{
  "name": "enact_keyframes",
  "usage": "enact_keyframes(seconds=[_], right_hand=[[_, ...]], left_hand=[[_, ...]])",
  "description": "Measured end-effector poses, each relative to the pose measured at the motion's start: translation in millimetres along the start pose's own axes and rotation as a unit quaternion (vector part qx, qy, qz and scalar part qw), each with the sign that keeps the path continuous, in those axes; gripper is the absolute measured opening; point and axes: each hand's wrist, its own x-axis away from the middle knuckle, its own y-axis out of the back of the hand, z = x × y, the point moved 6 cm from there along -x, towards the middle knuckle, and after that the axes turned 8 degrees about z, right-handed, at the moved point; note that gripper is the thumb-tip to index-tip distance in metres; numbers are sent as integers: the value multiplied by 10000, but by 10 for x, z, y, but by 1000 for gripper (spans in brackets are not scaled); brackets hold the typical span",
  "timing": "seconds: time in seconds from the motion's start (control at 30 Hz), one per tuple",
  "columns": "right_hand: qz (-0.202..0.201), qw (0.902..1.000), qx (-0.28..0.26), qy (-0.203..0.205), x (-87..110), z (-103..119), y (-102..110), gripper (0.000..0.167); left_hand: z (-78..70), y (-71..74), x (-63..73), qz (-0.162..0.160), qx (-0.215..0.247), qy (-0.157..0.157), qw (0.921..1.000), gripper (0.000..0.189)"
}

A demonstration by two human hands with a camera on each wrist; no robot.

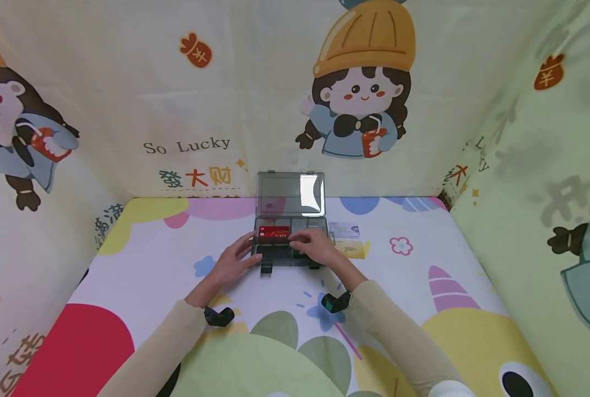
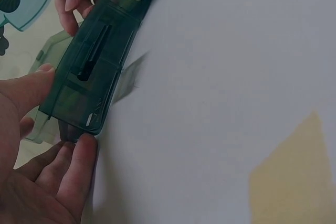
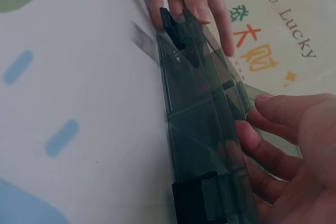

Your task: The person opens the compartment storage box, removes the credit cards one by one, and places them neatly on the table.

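Smoky translucent plastic rectangular box (image 1: pixel 286 263): on white colour-printed table (image 1: pixel 384 281), lid (image 1: pixel 279 194) up, red lettered card (image 1: pixel 273 230) inside.
Left hand (image 1: pixel 231 260): thumb and fingers grip box's left end.
Right hand (image 1: pixel 316 245): fingers bent over right half; can't tell if pinching anything.

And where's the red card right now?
In the head view, the red card lies in the back-left part of the open translucent compartment case, just left of the right hand's fingertips.
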Motion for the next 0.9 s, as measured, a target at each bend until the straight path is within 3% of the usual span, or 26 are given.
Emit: enact_keyframes(seconds=[0.23, 0.43, 0.9], right_hand=[[314, 9991, 258, -85, -41, 22, -91, 30], [417, 9956, 843, -54, -86, 53, -167, 32], [562, 9815, 1731, -596, -183, 94, -271, 37]], left_hand=[[8, 3, -10, 10, -3, -47, 10000, 71], [22, -5, -14, -6, 1, 0, 10000, 71], [30, -4, -10, 14, 15, -4, 10000, 71]])
